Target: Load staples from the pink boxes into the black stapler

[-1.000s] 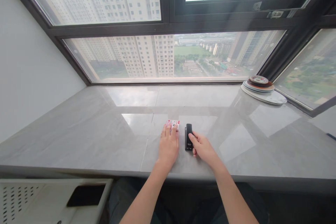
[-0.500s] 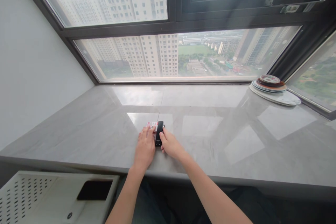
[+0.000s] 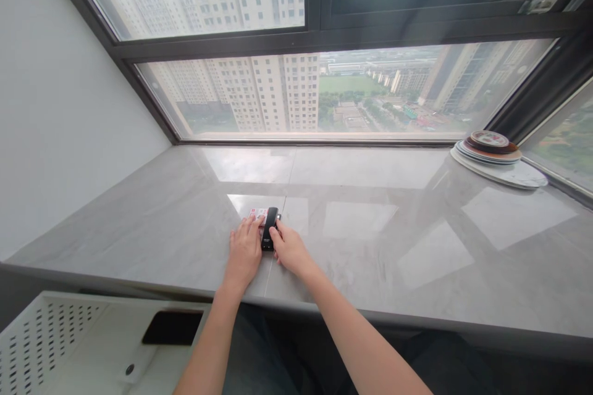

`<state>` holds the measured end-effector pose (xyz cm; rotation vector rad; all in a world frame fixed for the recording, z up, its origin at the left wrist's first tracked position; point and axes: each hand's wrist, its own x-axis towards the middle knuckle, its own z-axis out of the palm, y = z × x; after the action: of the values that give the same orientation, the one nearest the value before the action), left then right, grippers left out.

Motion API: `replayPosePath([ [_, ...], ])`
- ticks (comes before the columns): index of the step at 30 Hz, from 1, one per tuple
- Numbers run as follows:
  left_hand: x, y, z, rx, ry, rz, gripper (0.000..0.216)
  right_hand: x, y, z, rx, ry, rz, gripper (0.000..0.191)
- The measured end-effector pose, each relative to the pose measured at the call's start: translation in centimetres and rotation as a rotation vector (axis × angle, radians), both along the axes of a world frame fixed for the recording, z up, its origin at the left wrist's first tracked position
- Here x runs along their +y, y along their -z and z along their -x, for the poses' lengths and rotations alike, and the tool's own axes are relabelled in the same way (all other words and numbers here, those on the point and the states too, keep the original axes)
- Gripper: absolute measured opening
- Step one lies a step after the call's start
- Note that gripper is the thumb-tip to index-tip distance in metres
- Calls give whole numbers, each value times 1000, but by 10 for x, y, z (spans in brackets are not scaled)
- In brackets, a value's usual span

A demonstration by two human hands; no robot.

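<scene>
though slim, an oblong black stapler [image 3: 269,226] with rounded far end

Left hand [image 3: 245,250] rests on the card [image 3: 257,214]; right hand [image 3: 290,249] grips the black stapler [image 3: 269,236] at the card's right edge, on the grey sill [image 3: 139,222]. Stacked plates [image 3: 486,153] lie far right, beside the window [image 3: 259,95].

We can pass left of our left hand [image 3: 244,250] — stacked plates [image 3: 498,160] block the surface's [image 3: 139,222] far right corner.
</scene>
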<state>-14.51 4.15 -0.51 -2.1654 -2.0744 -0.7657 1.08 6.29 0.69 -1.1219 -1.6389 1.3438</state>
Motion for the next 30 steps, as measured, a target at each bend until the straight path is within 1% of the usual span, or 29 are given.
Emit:
replayPosePath([
  [4, -2, -2, -4, 5, -32, 8, 53, 2, -2, 2, 27, 5, 34, 46],
  [6, -4, -6, -5, 0, -48, -4, 52, 1, -2, 1, 72, 45, 91, 54],
  [8, -6, -11, -4, -37, -63, -27, 51, -3, -2, -7, 127, 127, 140, 64],
  [10, -11, -19, -5, -96, -77, -67, 50, -12, -1, -24, 162, 231, 134, 68],
  [13, -25, -32, -17, -191, -60, -205, 46, -30, 1, -72, 114, 372, 31, 63],
  [15, -36, -38, -37, -248, 25, -279, 42, -42, 1, -111, -19, 433, -68, 57],
  [16, -41, -40, -51, -262, 101, -270, 40, -46, 1, -131, -108, 449, -120, 54],
  [17, -45, -41, -67, -258, 197, -221, 38, -49, 1, -150, -208, 453, -180, 53],
  [19, -49, -39, -98, -198, 372, -70, 38, -54, 2, -180, -424, 427, -300, 53],
  [20, -49, -37, -113, -159, 419, -12, 39, -56, 3, -191, -532, 396, -347, 54],
  [21, -47, -33, -125, -116, 437, 28, 40, -58, 4, -198, -639, 358, -381, 56],
  [24, -39, -18, -147, 1, 393, 73, 49, -69, 9, -200, -927, 280, -414, 58],
  [26, -35, -9, -150, 48, 364, 86, 53, -78, 13, -193, -1064, 290, -426, 59],
  [28, -33, -4, -148, 65, 359, 89, 54, -85, 15, -185, -1134, 308, -442, 60],
  [30, -34, -2, -146, 68, 369, 82, 54, -89, 16, -181, -1160, 316, -448, 60],
])
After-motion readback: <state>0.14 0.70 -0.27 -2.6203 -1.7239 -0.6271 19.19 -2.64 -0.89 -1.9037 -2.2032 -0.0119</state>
